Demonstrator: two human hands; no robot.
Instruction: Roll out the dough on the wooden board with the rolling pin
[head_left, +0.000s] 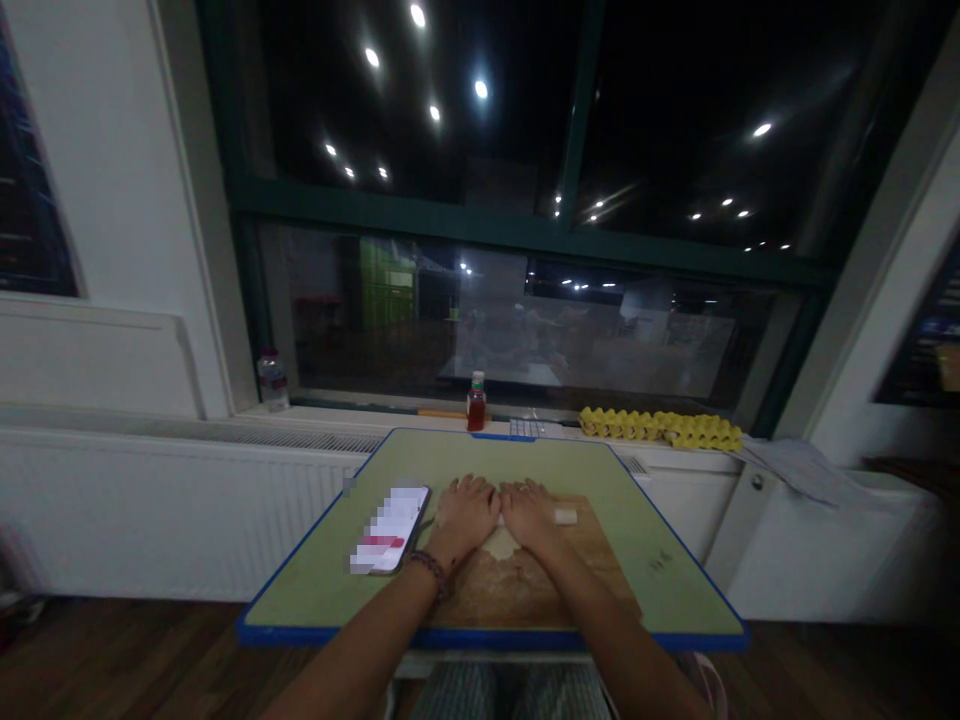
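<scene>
My left hand [469,512] and my right hand [527,512] lie side by side, palms down, thumbs close together and fingers stretched forward. They press on a wooden board [517,600] on a small table. Beneath and between them shows a pale, flat, dough-like sheet [501,543] with an uneven near edge. A short whitish cylinder [566,516] sticks out just right of my right hand; whether it runs on under the palms is hidden. To the left of my left hand lies a lit phone [394,530].
The green table top [667,560] has a blue edge. On the sill behind stand a small bottle of red liquid [476,408], a clear plastic bottle [273,382] and a yellow egg-tray-like strip [660,429]. A grey cloth [799,468] lies at the right. A white radiator [172,515] stands left.
</scene>
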